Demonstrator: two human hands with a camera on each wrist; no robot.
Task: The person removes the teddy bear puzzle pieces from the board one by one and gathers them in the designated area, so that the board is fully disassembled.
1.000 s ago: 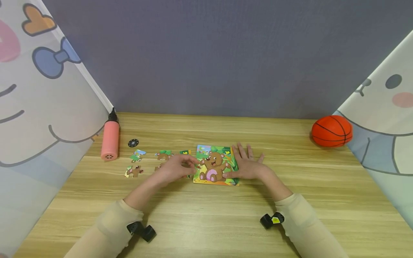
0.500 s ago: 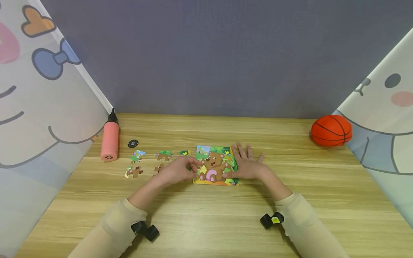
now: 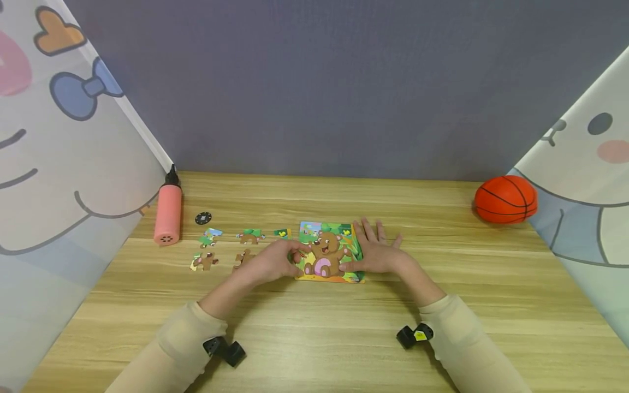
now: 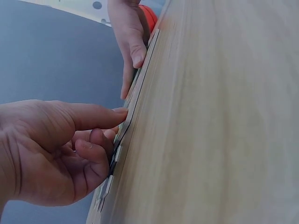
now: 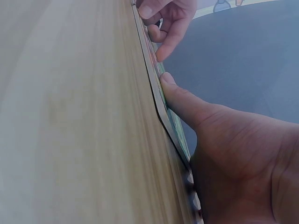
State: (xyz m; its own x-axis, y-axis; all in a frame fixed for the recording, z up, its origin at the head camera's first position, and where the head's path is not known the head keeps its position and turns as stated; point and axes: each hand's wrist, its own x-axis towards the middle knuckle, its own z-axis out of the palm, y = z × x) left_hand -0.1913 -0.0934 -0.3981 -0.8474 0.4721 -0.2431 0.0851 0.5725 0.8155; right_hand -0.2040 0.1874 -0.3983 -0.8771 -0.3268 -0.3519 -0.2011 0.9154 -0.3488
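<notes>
A square bear puzzle board (image 3: 326,252) lies flat on the wooden table, its picture facing up. At its left edge is my left hand (image 3: 275,262): thumb near the front left corner, index fingertip over the picture. The left wrist view shows that thumb (image 4: 119,111) at the board's rim and the other fingers curled in below it. My right hand (image 3: 379,254) rests on the board's right side with fingers spread, its thumb (image 5: 168,79) lying on the picture. Loose puzzle pieces sit left of the board, among them a bear-head piece (image 3: 250,236) and a brown piece (image 3: 203,261).
A pink bottle-shaped pump (image 3: 168,213) with a black nozzle stands at the back left, near a black round chip (image 3: 203,218). At the far right lies a red toy basketball (image 3: 506,200). A dark partition (image 3: 344,87) closes off the table's back edge.
My left hand has shifted slightly right, its thumb and index finger coming onto the board's left edge. My right hand keeps its place, and the board looks unmoved.
</notes>
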